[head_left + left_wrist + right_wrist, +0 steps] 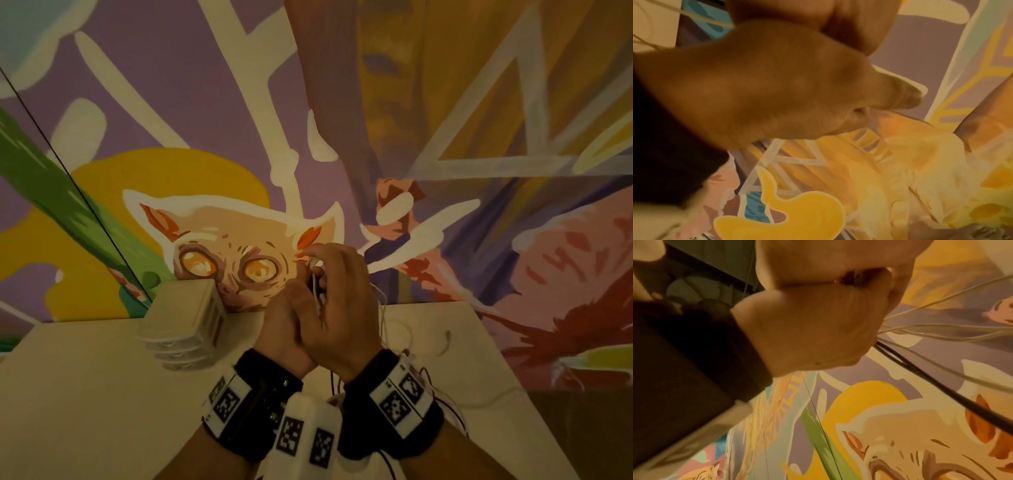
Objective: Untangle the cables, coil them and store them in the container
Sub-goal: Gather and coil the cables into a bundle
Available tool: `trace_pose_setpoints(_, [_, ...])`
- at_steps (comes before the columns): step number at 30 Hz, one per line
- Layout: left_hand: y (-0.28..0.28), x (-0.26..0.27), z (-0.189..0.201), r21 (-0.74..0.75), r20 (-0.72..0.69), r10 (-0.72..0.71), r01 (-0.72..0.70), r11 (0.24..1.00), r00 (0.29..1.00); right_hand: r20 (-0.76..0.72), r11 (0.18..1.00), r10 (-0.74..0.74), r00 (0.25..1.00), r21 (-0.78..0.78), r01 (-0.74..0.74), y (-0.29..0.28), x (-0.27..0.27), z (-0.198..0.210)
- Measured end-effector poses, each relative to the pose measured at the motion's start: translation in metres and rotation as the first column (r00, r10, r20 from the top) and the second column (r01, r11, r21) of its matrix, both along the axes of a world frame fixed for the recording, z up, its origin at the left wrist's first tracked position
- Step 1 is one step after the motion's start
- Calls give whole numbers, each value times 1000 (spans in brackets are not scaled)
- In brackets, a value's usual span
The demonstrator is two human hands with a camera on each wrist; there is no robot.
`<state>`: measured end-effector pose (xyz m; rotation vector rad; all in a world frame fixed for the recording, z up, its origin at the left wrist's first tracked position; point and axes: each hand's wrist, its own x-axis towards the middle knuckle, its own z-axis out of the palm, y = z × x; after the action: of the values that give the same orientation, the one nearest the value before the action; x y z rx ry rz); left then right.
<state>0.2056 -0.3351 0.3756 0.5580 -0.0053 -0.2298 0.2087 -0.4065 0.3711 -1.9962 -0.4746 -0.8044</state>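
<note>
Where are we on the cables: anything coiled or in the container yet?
Nothing looks stored: the container sits on the table, its inside hidden. In hand: the right hand and left hand hold white cables and a black cable bunched in their grip, raised. Strands lie loose on the table. Coiling and storing remain.

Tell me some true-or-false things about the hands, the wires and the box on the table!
1. Both hands are raised above the table. True.
2. The right hand grips white cables and a black cable together. True.
3. The cables are already stored in the container. False: they are bunched in the hands, and the container stands apart, left of the left hand.
4. The wall behind the table is plain white. False: it carries a colourful mural with a wide-eyed cat face.
5. Some white cable trails down from the hands onto the table. True.
</note>
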Motion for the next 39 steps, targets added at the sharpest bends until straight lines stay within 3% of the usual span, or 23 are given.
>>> trace_pose_setpoints(7, [10,-5,-3,34,-85,-63,66,997,994,-50,995,22,999,-100,-27,-3,-3,1])
trace_pose_setpoints(11, [23,-1,9,68,-111,-171,179,982,979,-84,988,142,986,70,-137,-36,8,6])
trace_pose_setpoints(13, [35,3,15,236,-68,-229,238,942,971,-137,982,166,977,-64,-176,-59,21,11])
trace_pose_setpoints(15, [42,6,23,410,-7,-292,269,872,956,-283,915,238,929,-256,-313,-64,31,15])
trace_pose_setpoints(18, [48,10,36,586,78,-313,210,782,947,-394,863,354,848,-213,-459,-55,34,22])
trace_pose_setpoints(20, [54,12,39,663,126,-292,139,735,948,-408,875,355,841,-171,-452,-54,33,29])
trace_pose_setpoints(23, [65,15,35,724,210,-278,42,689,938,-472,863,306,827,-229,-450,-58,33,33])
trace_pose_setpoints(26, [69,18,28,765,303,-206,-108,635,931,-557,878,365,746,-60,-475,-64,30,34])
trace_pose_setpoints(28, [66,18,24,801,399,-155,-261,539,904,-498,907,309,810,-103,-409,-62,30,34])
trace_pose_setpoints(30, [54,16,19,811,440,-126,-333,481,889,-394,914,181,901,-271,-302,-56,31,34])
trace_pose_setpoints(32, [40,13,14,799,431,-91,-333,500,898,-320,892,97,943,-393,-225,-45,32,32])
trace_pose_setpoints(34, [28,12,12,769,418,-51,-324,551,907,-340,880,38,940,-433,-193,-36,32,33])
trace_pose_setpoints(37, [19,14,11,729,392,16,-322,604,920,-255,784,-127,959,-618,-60,-30,30,33])
trace_pose_setpoints(39, [13,15,11,713,352,71,-317,626,933,-213,759,-172,962,-651,-9,-27,27,33])
